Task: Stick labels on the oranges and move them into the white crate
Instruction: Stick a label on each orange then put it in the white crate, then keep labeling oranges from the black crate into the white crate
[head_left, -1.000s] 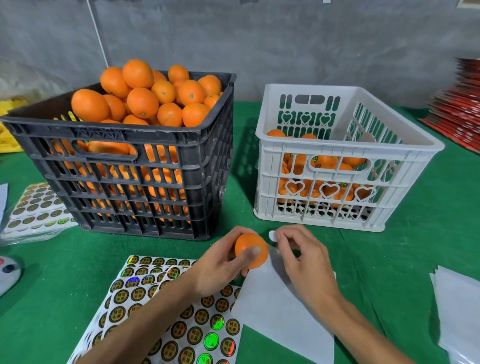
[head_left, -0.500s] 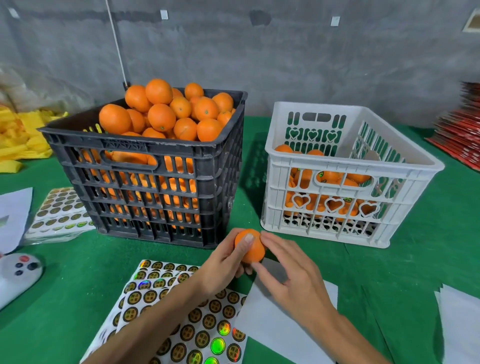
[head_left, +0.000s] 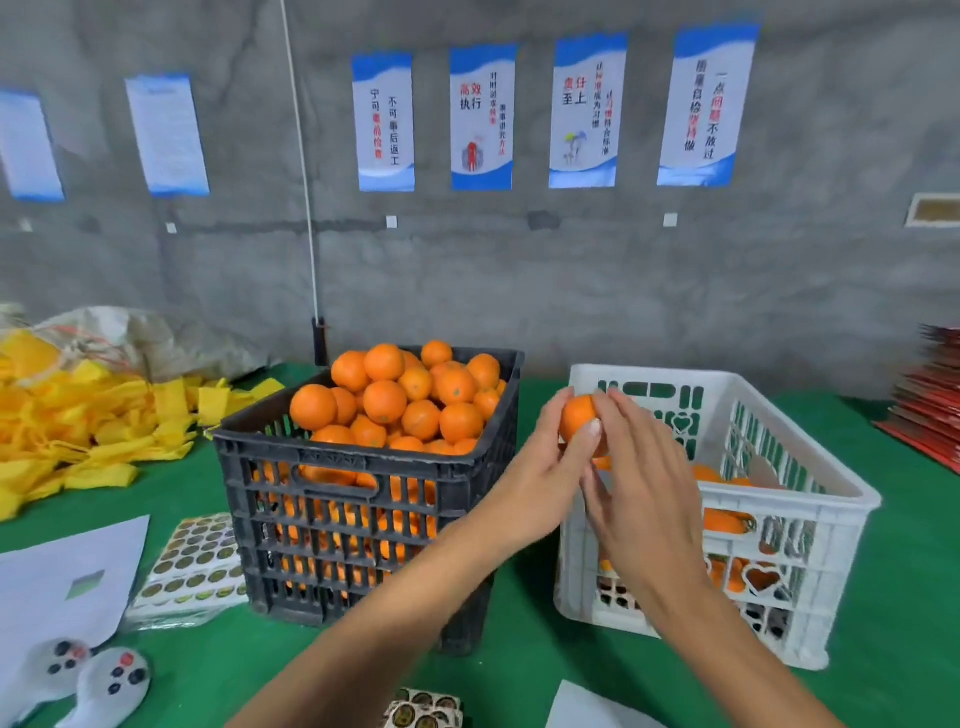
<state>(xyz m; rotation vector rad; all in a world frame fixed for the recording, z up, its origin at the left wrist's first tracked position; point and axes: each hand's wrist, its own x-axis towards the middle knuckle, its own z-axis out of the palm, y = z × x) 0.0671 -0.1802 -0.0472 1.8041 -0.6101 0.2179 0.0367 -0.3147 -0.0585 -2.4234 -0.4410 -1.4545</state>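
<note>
Grey concrete wall (head_left: 519, 270) across upper frame, blue-white posters (head_left: 483, 117) with Chinese text in a row, white cord (head_left: 304, 171) hanging down center-left. Green table cover (head_left: 519, 639) across lower frame.

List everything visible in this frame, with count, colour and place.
Held orange: one, orange, above the white crate's near-left corner.
Black crate: one, heaped with oranges, table centre.
White crate: one, partly filled with oranges, right.
Sticker sheets: a stack, gold dots, left of the black crate.
Yellow bags: a pile, far left.
Wall posters: six, blue and white.
Remotes: two, white, bottom left.
Left hand: grips the orange.
Right hand: fingers straight, touching the orange.
</note>
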